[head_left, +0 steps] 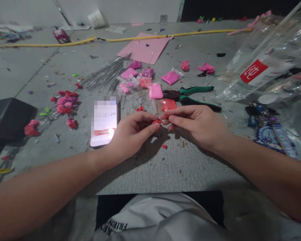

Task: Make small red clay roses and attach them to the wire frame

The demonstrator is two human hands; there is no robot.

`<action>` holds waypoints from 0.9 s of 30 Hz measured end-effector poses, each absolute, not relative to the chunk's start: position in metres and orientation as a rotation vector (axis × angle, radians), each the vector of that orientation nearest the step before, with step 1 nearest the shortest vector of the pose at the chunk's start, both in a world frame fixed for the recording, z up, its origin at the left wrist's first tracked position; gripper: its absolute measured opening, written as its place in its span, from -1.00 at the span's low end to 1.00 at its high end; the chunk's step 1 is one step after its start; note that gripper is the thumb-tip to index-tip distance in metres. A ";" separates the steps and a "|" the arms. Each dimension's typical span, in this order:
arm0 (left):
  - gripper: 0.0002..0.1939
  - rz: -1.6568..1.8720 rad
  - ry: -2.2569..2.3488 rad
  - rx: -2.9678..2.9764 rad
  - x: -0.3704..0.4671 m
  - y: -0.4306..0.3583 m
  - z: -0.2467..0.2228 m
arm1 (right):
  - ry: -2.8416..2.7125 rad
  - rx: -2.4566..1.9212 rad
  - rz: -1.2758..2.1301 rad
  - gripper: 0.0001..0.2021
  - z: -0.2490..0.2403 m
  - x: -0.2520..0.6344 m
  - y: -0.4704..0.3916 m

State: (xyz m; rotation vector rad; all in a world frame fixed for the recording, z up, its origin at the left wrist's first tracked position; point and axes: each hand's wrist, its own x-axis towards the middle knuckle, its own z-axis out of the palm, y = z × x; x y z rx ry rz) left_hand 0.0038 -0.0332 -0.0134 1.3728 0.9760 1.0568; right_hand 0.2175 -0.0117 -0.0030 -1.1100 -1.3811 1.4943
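Observation:
Between thumb and fingers, my left hand (132, 134) pinches a small piece of red clay (156, 122). Close beside it on the right, my right hand (199, 126) holds another bit of red clay (166, 117) at its fingertips. A bag of red clay (168, 104) lies just behind the hands. A small red clay piece (139, 108) on a thin wire is behind my left hand, and a red scrap (164, 146) rests on the table in front of the fingers.
A phone (104, 124) lies left of my left hand. Green-handled pliers (183, 95) and pink clay bags (171, 77) are behind the hands. Plastic bottles (256, 72) stand at right. Thin wires (105, 73), clay flowers (66, 101) and a black box (11, 117) are at left.

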 end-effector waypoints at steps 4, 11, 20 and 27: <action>-0.83 1.089 1.020 1.425 0.003 -0.033 -0.013 | -1.302 -0.992 1.593 -0.81 -0.010 0.219 -0.010; -0.78 0.992 1.130 1.637 0.000 -0.034 -0.011 | -1.343 -1.026 1.504 -0.77 -0.003 0.218 -0.010; -0.92 0.968 1.153 2.355 -0.003 -0.024 -0.018 | -1.574 -1.126 1.269 -0.81 -0.003 0.216 -0.012; -0.89 0.933 0.933 2.577 -0.002 -0.016 -0.027 | -1.717 -1.131 1.119 -0.82 -0.002 0.218 -0.015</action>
